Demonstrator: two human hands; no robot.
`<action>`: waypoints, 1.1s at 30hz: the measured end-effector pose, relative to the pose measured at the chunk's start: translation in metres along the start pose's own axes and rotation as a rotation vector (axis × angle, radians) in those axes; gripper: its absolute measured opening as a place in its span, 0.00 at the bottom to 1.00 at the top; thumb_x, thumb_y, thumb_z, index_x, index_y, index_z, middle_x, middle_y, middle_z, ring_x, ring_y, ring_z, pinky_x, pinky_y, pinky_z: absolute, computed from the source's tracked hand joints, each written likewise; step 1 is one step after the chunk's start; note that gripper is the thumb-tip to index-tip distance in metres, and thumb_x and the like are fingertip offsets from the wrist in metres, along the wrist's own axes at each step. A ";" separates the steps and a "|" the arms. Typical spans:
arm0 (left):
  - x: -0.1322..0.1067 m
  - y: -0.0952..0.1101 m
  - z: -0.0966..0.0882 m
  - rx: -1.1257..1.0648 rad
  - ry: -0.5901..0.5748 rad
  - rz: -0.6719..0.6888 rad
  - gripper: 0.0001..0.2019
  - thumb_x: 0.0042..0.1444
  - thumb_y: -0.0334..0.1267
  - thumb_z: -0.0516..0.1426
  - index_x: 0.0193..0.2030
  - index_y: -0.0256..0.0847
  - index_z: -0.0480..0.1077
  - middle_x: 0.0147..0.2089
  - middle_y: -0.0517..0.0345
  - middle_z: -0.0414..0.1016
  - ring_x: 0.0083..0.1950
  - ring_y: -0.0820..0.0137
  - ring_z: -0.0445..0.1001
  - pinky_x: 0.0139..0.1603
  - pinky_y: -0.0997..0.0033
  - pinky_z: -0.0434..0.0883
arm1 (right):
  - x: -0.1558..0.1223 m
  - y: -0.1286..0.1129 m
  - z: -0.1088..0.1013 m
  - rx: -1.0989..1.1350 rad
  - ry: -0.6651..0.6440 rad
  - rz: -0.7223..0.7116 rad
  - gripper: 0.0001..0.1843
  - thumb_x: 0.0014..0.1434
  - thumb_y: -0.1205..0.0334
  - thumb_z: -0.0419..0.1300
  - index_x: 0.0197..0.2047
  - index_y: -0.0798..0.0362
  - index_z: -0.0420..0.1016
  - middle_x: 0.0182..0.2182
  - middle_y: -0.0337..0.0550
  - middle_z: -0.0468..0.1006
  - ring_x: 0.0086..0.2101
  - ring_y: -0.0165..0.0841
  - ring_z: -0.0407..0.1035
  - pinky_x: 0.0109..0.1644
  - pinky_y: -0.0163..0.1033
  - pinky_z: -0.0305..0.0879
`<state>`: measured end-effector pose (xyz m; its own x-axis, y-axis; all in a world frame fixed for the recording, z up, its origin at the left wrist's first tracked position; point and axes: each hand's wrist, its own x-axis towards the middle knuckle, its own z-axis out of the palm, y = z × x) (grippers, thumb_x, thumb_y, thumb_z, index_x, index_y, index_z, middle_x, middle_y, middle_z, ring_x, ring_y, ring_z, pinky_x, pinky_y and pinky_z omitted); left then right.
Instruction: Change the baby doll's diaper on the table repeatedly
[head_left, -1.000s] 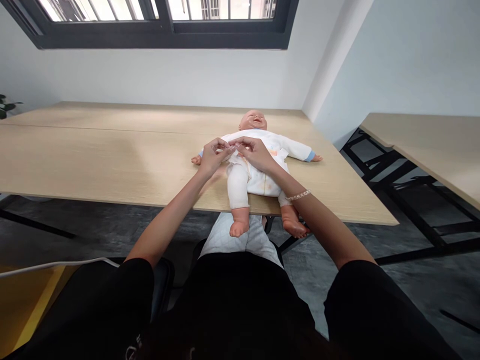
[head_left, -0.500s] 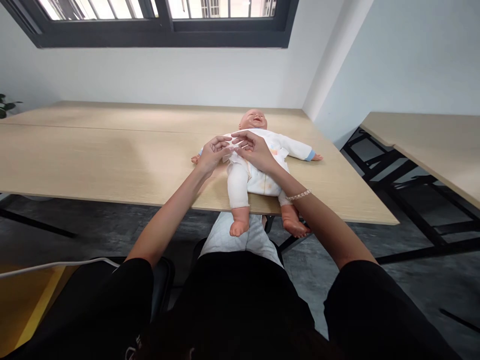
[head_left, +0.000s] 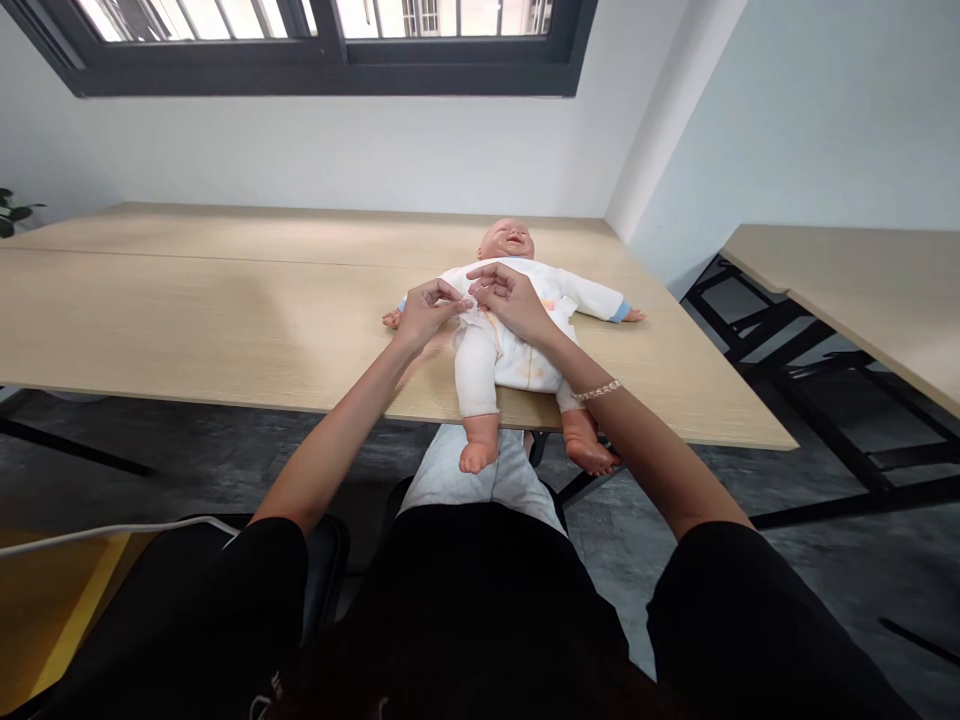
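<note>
A baby doll (head_left: 514, 240) lies on its back on the table, arms spread, its bare feet past the front edge. It wears a white top with blue cuffs, white leg coverings and a white diaper (head_left: 529, 368) with faint prints. My left hand (head_left: 429, 314) is closed in a pinch on the diaper's ruffled side at the doll's hip. Close beside it, my right hand (head_left: 516, 300) pinches the same white edge with thumb and index finger, its other fingers curved above. The exact bit between the fingertips is small and partly hidden.
The pale wooden table (head_left: 187, 320) stretches far to the left, against a wall under a dark-framed window (head_left: 322, 65). A second table (head_left: 862, 290) with black folded legs stands at the right. A black chair and yellow surface (head_left: 67, 620) are low at the left.
My left hand's fingers have closed into a tighter pinch and drawn slightly away from the right hand. My right hand has shifted very little. The doll stays in place.
</note>
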<state>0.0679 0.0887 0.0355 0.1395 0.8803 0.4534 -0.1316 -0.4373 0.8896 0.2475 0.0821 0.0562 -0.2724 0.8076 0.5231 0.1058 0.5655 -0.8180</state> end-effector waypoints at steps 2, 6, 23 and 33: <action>-0.001 0.000 0.000 0.012 0.001 0.019 0.18 0.40 0.44 0.76 0.28 0.37 0.74 0.32 0.57 0.77 0.35 0.72 0.74 0.39 0.71 0.71 | 0.000 0.001 0.000 0.023 -0.012 0.019 0.19 0.57 0.49 0.66 0.46 0.52 0.73 0.34 0.41 0.76 0.34 0.32 0.72 0.40 0.38 0.72; -0.001 0.000 0.002 0.018 0.011 0.059 0.15 0.43 0.41 0.74 0.28 0.37 0.74 0.33 0.56 0.77 0.37 0.70 0.75 0.40 0.70 0.72 | -0.001 0.001 0.000 0.058 -0.036 0.032 0.17 0.56 0.54 0.68 0.44 0.53 0.73 0.33 0.42 0.78 0.35 0.34 0.74 0.40 0.39 0.73; -0.002 -0.004 0.001 0.190 -0.040 0.129 0.17 0.51 0.47 0.69 0.29 0.40 0.69 0.38 0.55 0.79 0.44 0.68 0.77 0.46 0.68 0.71 | 0.001 0.002 0.000 0.003 0.030 0.085 0.08 0.59 0.66 0.58 0.43 0.54 0.75 0.31 0.40 0.77 0.30 0.31 0.73 0.39 0.37 0.73; 0.001 -0.004 -0.001 0.128 0.043 0.076 0.15 0.48 0.43 0.71 0.28 0.39 0.71 0.34 0.59 0.75 0.39 0.72 0.74 0.39 0.74 0.69 | 0.000 0.001 -0.002 -0.169 -0.080 -0.060 0.08 0.56 0.64 0.59 0.39 0.55 0.78 0.40 0.45 0.78 0.37 0.33 0.70 0.44 0.39 0.69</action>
<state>0.0680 0.0918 0.0322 0.0910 0.8496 0.5195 -0.0137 -0.5205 0.8537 0.2492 0.0827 0.0561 -0.3576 0.7598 0.5430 0.2443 0.6373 -0.7308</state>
